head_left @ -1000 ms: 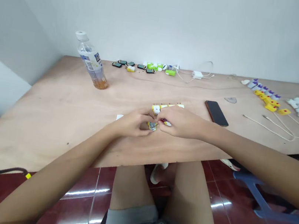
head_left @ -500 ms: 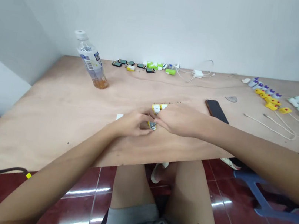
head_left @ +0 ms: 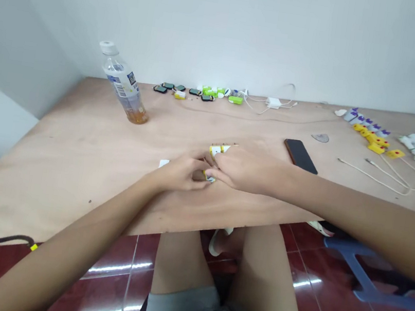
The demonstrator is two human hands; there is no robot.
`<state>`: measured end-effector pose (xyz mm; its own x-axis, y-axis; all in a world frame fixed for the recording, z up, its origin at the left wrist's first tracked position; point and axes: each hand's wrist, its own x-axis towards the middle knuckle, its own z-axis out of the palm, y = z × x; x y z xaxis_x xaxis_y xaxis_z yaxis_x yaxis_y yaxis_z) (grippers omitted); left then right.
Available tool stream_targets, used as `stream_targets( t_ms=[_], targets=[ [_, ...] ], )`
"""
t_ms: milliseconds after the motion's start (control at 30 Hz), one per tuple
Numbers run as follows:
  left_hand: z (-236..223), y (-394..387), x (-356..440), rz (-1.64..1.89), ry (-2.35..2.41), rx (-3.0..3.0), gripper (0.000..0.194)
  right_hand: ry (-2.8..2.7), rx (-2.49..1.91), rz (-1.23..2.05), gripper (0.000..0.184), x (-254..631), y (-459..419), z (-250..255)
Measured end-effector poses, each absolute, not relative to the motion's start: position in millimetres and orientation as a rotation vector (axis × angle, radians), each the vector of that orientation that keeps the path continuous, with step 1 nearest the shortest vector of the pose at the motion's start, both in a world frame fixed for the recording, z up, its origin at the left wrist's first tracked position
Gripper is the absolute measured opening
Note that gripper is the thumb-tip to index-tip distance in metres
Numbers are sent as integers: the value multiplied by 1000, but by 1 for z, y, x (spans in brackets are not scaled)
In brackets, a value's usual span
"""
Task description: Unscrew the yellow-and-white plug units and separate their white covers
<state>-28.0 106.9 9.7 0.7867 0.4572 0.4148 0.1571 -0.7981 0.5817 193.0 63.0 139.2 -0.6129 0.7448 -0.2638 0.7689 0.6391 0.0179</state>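
Yellow-white strip (head_left: 216,150) runs sideways under right hand (head_left: 248,169).

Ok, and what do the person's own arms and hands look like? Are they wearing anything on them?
The left arm and right arm are bare and slim, with no sleeves, watch or bracelet in view. The left hand and right hand wear no gloves; no rings show, though some fingers are hidden.
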Motion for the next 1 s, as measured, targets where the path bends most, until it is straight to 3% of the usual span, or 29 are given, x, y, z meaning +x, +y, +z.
stream_targets(
  t_ms=[233, 400, 1000],
  targets=[
    [9, 108, -29, 739, 460, 2435, 20, 2510, 1219, -240, 32, 184, 63, 152],
    [9, 107, -28, 750, 473, 2440, 18, 2518, 1106, -111, 25, 184, 64, 148],
    [9, 107, -28, 726, 469, 2431, 21, 2501, 1175, -153, 36, 200, 64, 141]
  ],
)
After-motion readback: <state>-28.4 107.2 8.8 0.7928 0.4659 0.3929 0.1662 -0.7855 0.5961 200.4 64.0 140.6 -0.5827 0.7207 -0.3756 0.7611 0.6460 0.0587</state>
